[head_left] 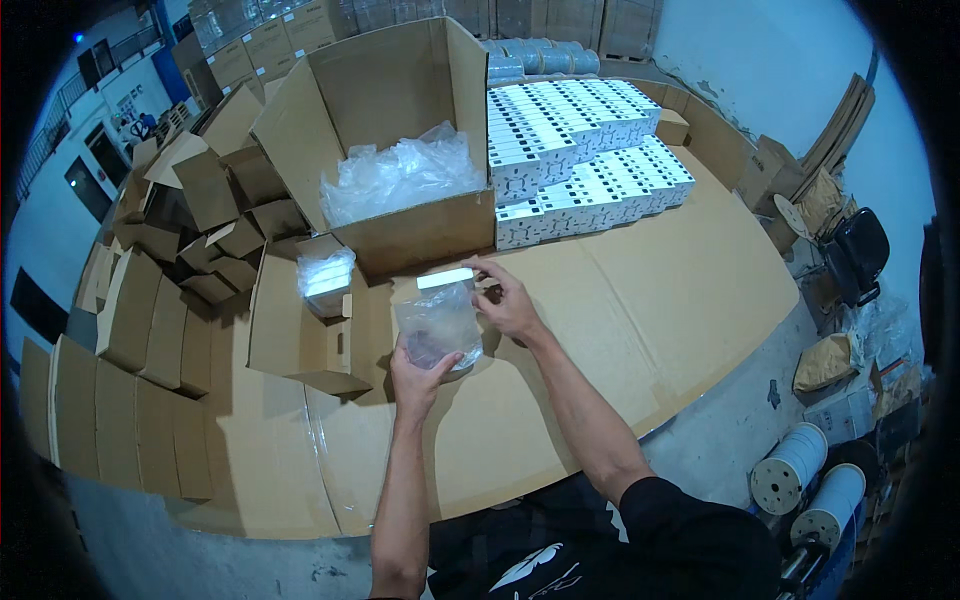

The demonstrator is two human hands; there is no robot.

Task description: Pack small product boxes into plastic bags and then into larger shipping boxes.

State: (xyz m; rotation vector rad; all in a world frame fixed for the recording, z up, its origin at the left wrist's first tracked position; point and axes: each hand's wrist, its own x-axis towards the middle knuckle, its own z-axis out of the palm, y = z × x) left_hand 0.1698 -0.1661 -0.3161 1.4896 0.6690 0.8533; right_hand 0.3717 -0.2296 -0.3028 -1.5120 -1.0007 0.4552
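My left hand (pixel 420 382) is closed on the lower part of a clear plastic bag (pixel 436 328), thumb lying across its front. A small white box (pixel 446 279) shows at the bag's far end; how much of it is inside the bag I cannot tell. With bent fingers, my right hand (pixel 512 308) grips the right end of that white box. Just left of the bag stands an open cardboard carton (pixel 290 330), with several bagged white boxes (pixel 327 280) inside its far end.
Behind my hands, a large open carton (pixel 425 235) holds loose clear plastic bags (pixel 405 175). Stacked white boxes (pixel 590 200) stand to its right on the cardboard-covered table (pixel 600 330). Empty cartons (pixel 150 330) crowd the left side. Cable reels (pixel 790 465) sit on the floor at right.
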